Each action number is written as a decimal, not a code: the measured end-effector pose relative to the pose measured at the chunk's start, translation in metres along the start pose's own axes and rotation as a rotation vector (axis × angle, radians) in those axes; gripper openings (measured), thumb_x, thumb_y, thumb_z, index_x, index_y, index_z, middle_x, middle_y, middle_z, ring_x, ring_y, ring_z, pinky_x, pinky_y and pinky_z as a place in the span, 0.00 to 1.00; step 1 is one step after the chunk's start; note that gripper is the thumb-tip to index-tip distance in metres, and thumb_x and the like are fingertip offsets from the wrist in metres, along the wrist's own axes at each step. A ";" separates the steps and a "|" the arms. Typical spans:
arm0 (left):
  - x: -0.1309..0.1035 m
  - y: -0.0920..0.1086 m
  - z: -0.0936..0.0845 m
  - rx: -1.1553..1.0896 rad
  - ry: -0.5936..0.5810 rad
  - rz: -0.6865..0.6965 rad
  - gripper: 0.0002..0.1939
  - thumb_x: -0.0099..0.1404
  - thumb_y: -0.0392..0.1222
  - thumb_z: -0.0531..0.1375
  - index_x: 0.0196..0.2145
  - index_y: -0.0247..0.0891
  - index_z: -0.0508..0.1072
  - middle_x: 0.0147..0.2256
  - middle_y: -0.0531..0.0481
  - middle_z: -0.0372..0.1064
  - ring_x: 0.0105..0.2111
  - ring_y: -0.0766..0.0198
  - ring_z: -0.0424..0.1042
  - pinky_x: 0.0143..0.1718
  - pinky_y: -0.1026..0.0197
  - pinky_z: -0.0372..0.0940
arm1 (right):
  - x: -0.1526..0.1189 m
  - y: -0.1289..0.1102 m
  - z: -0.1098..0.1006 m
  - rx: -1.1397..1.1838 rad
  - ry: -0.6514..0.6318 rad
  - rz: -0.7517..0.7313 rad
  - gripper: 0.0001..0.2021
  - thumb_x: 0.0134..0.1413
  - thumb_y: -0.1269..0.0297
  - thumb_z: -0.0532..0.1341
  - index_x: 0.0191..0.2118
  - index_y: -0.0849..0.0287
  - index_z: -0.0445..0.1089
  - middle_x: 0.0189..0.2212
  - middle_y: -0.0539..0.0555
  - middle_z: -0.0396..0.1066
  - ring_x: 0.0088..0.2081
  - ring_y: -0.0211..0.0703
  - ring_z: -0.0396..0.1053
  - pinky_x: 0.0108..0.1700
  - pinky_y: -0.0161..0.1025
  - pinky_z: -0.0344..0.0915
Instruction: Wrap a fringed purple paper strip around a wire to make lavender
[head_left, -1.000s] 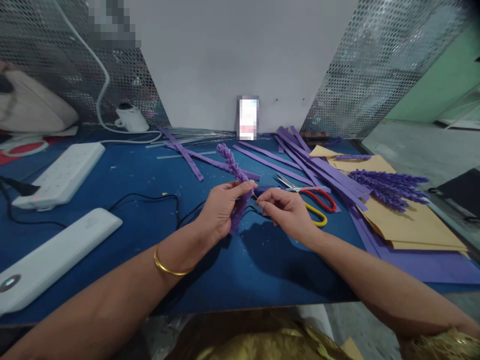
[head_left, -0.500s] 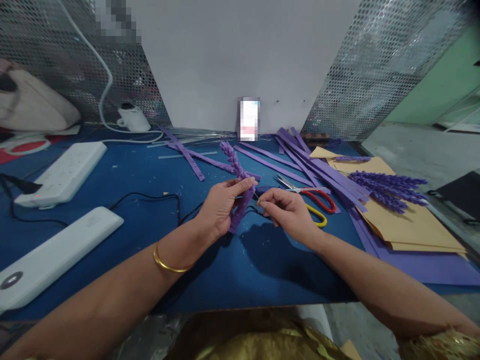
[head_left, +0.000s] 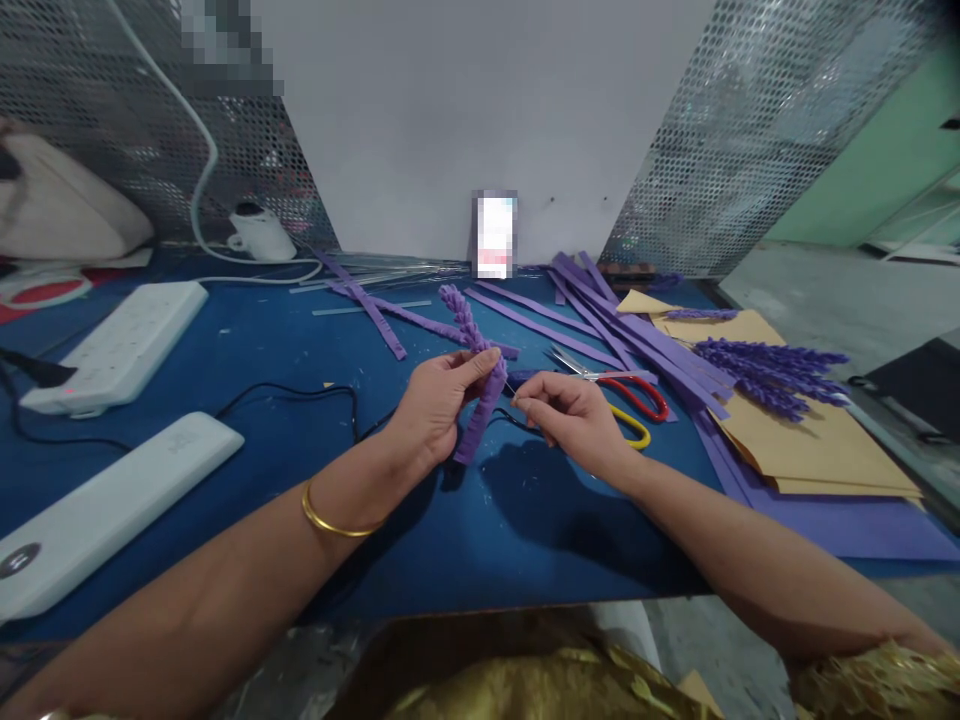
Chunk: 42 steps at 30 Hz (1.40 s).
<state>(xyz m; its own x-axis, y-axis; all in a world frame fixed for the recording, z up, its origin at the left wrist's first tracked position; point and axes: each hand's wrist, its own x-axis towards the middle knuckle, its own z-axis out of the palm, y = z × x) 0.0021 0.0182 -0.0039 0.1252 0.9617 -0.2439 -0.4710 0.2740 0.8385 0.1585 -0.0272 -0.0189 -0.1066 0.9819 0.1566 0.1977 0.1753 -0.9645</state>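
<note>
Pinched between the thumb and fingers of my left hand (head_left: 442,395) is a purple lavender flower (head_left: 465,318), its knobbly spike pointing up and away. From the same grip a loose purple strip (head_left: 480,425) hangs down toward the table. My right hand (head_left: 570,410) is closed in a pinch on a thin wire stem (head_left: 511,388) that runs to the flower's base. Just behind the right hand lie scissors (head_left: 634,388) with red and yellow handles. Finished lavender sprigs (head_left: 772,375) rest on brown paper at the right.
Purple strips (head_left: 652,335) are strewn across the back and right of the blue table (head_left: 390,570). A lit phone (head_left: 495,235) leans on the grey board. At left are a power strip (head_left: 120,345), a long white device (head_left: 120,515) and black cables.
The hanging strip now shows more fully below my left hand. Both hands keep their pinch on the flower and its wire stem. The whole view has shifted slightly.
</note>
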 end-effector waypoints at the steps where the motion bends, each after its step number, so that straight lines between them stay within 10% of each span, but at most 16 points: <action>1: 0.000 0.001 0.000 -0.010 0.006 -0.009 0.11 0.44 0.34 0.75 0.22 0.33 0.76 0.23 0.54 0.70 0.25 0.71 0.67 0.30 0.67 0.62 | 0.000 0.000 0.000 -0.001 -0.003 0.004 0.07 0.53 0.62 0.62 0.29 0.59 0.71 0.19 0.46 0.64 0.18 0.31 0.56 0.21 0.33 0.54; 8: -0.001 0.002 0.001 -0.062 0.005 -0.072 0.10 0.47 0.30 0.73 0.22 0.34 0.74 0.23 0.55 0.69 0.24 0.72 0.67 0.28 0.68 0.61 | -0.003 0.000 0.001 0.011 -0.033 -0.003 0.06 0.54 0.63 0.62 0.30 0.59 0.71 0.20 0.46 0.64 0.18 0.31 0.57 0.21 0.32 0.54; 16: -0.003 0.001 -0.002 0.012 -0.025 0.077 0.18 0.43 0.49 0.77 0.25 0.36 0.76 0.26 0.53 0.71 0.29 0.68 0.68 0.31 0.65 0.61 | 0.003 -0.001 -0.003 0.042 0.037 0.015 0.08 0.54 0.61 0.62 0.30 0.60 0.71 0.18 0.46 0.64 0.16 0.30 0.57 0.19 0.31 0.55; 42: 0.003 0.004 -0.003 -0.044 -0.010 0.111 0.14 0.42 0.36 0.76 0.23 0.34 0.75 0.22 0.56 0.68 0.25 0.72 0.65 0.29 0.67 0.62 | -0.001 -0.001 0.000 0.094 -0.076 0.052 0.07 0.52 0.64 0.63 0.28 0.61 0.71 0.18 0.45 0.65 0.16 0.29 0.57 0.18 0.29 0.55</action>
<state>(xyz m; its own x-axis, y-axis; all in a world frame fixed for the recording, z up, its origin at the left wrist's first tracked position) -0.0023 0.0219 -0.0030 0.0788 0.9861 -0.1462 -0.5201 0.1658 0.8379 0.1586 -0.0285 -0.0181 -0.1730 0.9806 0.0926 0.1129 0.1131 -0.9871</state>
